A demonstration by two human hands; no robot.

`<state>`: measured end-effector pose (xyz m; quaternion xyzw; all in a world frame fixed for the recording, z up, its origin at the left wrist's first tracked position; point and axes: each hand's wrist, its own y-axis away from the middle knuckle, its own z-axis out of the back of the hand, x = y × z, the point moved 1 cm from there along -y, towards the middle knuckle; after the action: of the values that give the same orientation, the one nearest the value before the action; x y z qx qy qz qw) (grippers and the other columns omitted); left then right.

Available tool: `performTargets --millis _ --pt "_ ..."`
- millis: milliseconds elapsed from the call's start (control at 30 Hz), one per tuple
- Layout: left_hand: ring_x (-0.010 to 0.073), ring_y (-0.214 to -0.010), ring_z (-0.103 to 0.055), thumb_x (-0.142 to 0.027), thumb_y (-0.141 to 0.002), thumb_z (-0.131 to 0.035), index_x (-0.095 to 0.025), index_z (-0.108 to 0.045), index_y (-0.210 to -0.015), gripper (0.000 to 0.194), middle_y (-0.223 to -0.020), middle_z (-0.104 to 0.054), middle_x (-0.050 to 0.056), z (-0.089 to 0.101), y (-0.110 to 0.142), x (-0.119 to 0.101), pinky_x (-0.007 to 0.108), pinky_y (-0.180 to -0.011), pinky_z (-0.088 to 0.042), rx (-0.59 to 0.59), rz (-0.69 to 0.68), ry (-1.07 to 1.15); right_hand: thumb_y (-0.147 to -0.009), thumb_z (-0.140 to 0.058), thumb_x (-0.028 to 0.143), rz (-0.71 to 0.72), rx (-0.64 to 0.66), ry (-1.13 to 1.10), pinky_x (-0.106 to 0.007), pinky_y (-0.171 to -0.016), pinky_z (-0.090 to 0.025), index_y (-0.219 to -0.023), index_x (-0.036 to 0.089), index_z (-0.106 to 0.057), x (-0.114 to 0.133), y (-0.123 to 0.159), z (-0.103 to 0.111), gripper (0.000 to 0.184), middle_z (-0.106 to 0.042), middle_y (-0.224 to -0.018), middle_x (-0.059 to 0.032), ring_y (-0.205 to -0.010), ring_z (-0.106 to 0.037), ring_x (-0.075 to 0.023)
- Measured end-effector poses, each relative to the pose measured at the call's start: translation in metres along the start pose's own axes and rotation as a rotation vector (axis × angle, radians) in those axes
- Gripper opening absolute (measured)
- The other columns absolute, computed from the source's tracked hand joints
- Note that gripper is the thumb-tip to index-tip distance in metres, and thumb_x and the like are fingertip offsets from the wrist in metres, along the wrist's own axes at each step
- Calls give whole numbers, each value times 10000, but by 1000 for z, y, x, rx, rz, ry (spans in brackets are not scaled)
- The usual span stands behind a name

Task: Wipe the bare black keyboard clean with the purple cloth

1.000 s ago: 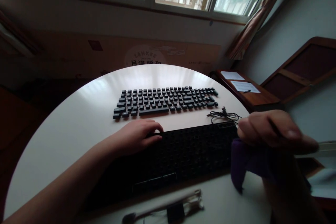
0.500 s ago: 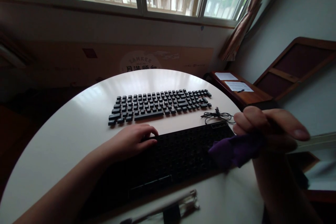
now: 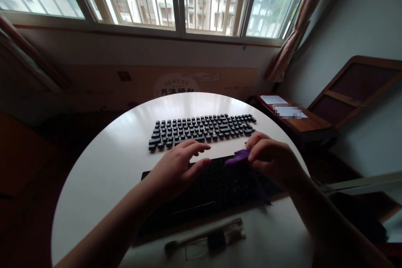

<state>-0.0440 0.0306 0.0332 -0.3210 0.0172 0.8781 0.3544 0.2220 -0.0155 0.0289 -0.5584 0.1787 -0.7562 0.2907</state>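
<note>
A black keyboard base [image 3: 207, 186] without its keycaps lies slantwise on the white round table [image 3: 103, 163]. Over its left part hovers my left hand [image 3: 177, 165], thumb and fingers apart and nothing between them. My right hand [image 3: 274, 157] pinches a purple cloth [image 3: 238, 158] above the right part of the base. The cloth's lower end hangs dark and blurred toward the near edge of the base. Beyond both hands, black keycaps [image 3: 224, 129] lie in rows laid out like a keyboard. My right hand hides most of the cable area.
Near the table's front lie a thin brush-like tool [image 3: 204, 234] and a small black item [image 3: 216, 240], both blurred. Papers [image 3: 273, 99] rest on a wooden piece of furniture [image 3: 309, 123] at the right. A barred window [image 3: 207, 4] spans the back.
My right hand has moved left and inward with the purple cloth, over the base. My left hand has lifted from the base's edge and its fingers have spread. The view has shifted.
</note>
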Motion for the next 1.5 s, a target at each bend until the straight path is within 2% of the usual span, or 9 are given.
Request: performTargets --millis 67,267,467,700,900,1133,1300,1400,1500 --pt "272 -1130 -623 -477 -948 -567 -233 -633 -1300 433 -1264 -670 113 -3 6 -19 426 -928 -534 -51 -48 66 -788 -649 -32 57 22 61 -255 -649 -454 -819 245 -690 9 2 -12 282 -553 -865 9 -782 -557 -134" --pt "295 -1102 -642 -481 -825 -746 -224 -514 -1451 715 -1327 -649 146 -17 9 -25 431 -888 -547 121 32 398 -824 -619 -49 174 83 166 -289 -711 -506 -916 267 -708 14 15 -32 341 -551 -922 -9 -839 -595 -155" --pt "179 -794 -636 -117 -776 -652 -206 -485 -1437 687 -885 -673 19 -25 2 -11 325 -747 -519 78 79 546 -841 -603 -42 249 37 211 -297 -708 -515 -901 258 -692 9 19 -43 319 -534 -877 -2 -804 -601 -149" --pt "162 -824 -607 -205 -829 -668 -199 -547 -1316 501 -880 -622 6 -18 0 -7 305 -750 -504 -45 51 751 -818 -605 -2 126 -73 176 -267 -587 -452 -829 243 -659 0 16 -43 252 -525 -792 10 -700 -544 -139" --pt "129 -718 -586 -255 -868 -664 -203 -577 -1274 418 -849 -615 -5 -23 -1 -5 259 -648 -491 -99 69 785 -873 -592 56 56 -40 145 -290 -586 -445 -903 240 -666 -4 19 -42 201 -560 -764 2 -663 -548 -151" --pt "148 -756 -632 -195 -840 -712 -202 -574 -1305 485 -834 -654 1 -24 3 -7 282 -708 -531 -86 -28 775 -968 -600 241 -217 107 9 -232 -509 -391 -1196 243 -624 -13 22 -44 229 -544 -688 44 -556 -486 -113" --pt "178 -852 -687 -180 -867 -691 -221 -602 -1295 439 -956 -731 41 -24 6 -10 334 -826 -562 -54 -121 671 -978 -600 376 -230 214 60 -268 -641 -466 -1316 256 -592 -18 19 -45 359 -586 -848 -5 -711 -551 -148" --pt "170 -872 -690 -173 -888 -675 -235 -659 -1229 346 -1002 -745 41 -20 8 -12 324 -858 -555 -42 -180 513 -961 -623 403 -179 272 113 -368 -896 -494 -1294 256 -624 -18 18 -43 363 -598 -1147 -88 -1025 -587 -229" --pt "166 -871 -690 -198 -905 -680 -247 -678 -1217 316 -1020 -746 42 -16 10 -14 304 -842 -556 -5 -230 359 -931 -677 380 -158 335 93 -441 -1092 -400 -1273 245 -635 -15 16 -42 371 -494 -1408 -127 -1299 -480 -291"
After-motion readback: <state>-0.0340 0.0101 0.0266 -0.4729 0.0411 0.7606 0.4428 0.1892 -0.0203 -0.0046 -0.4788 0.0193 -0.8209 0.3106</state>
